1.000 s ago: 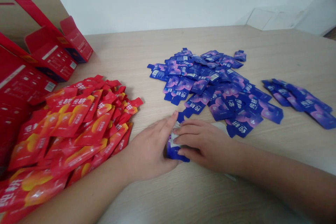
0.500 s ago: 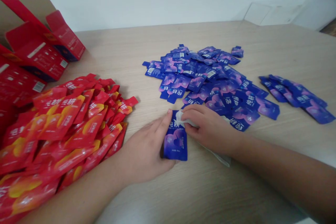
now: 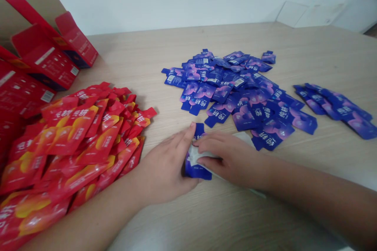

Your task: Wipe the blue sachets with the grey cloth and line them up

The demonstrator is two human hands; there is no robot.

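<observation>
My left hand (image 3: 169, 164) is closed on a blue-purple sachet (image 3: 198, 172), gripping it along its left side with the thumb at the lower end. My right hand (image 3: 228, 157) pinches a white tissue or cloth (image 3: 193, 156) and presses it against the middle of the sachet's printed face. More of the white material (image 3: 246, 138) shows behind the right hand. Part of the sachet is covered by the cloth and fingers. Just beyond my hands lies a loose pile of similar blue sachets (image 3: 225, 86).
On the left, a large heap of red and orange sachets (image 3: 79, 137) reaches the left forearm. Red cartons (image 3: 48, 66) with raised flaps stand behind it. A small row of blue sachets (image 3: 335, 108) lies at the right on the wooden table (image 3: 141, 51).
My right hand has slid the white cloth down the sachet from its upper end to its middle. My left hand keeps its hold. The camera view has shifted slightly.
</observation>
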